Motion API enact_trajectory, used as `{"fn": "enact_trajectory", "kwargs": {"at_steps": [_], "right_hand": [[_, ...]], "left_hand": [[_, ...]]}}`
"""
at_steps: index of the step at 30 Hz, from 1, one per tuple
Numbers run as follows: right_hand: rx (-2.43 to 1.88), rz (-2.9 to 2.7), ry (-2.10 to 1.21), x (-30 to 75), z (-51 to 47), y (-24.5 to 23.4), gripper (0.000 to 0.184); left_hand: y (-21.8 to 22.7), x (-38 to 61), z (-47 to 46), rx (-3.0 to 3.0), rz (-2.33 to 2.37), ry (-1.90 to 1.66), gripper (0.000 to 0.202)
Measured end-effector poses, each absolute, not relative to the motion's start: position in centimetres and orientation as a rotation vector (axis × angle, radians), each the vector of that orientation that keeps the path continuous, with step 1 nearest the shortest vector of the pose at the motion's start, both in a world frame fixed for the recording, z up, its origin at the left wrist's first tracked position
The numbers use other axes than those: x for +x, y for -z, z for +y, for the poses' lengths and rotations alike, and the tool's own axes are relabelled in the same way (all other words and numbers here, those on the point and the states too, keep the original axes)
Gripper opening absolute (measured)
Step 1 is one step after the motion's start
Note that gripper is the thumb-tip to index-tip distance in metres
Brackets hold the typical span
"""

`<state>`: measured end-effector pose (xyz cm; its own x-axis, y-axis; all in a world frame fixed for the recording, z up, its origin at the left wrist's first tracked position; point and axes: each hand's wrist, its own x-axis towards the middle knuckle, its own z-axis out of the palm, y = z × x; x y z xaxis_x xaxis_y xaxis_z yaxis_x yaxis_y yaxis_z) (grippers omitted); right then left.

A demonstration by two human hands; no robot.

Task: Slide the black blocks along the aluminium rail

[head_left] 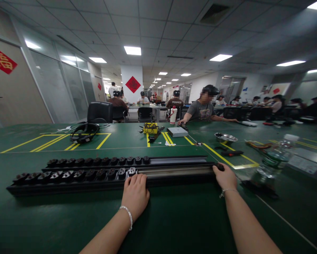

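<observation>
Two long black rails lie side by side on the green table. The near rail (174, 173) carries a row of small round black plug-like modules (79, 175) along its left part, some with shiny tops. A similar row (105, 161) sits on the far rail (179, 160). My left hand (135, 192) is closed over the near rail, just right of its last module, with its fingertips hidden. At the rail's right end, my right hand (226, 177) grips a small dark round module (220, 167) between thumb and fingers. Bare channel shows between my hands.
A water bottle (273, 164) stands to the right, near a steel bowl (226, 137) and a black-red tool (232, 153). Behind the rails lie a black headset (84, 132), a yellow item (151, 128) and a grey box (177, 132). A person (204, 107) sits across the table.
</observation>
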<state>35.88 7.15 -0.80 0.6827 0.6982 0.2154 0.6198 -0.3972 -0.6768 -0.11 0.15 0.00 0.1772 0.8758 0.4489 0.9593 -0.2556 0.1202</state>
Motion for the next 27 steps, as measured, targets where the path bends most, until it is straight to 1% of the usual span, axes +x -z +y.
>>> {"fn": "enact_trajectory", "kwargs": {"at_steps": [6,27], "right_hand": [[-2.075,-1.006,-0.072,36.21,7.44,1.4,0.047],[-2.122,-0.972,-0.102,36.17,7.44,1.23,0.046]], "left_hand": [[0.06,-0.09,0.22,-2.256,-1.796,0.633,0.034],[0.43,-0.24,0.38,-2.247,-1.759,0.677,0.034]]}}
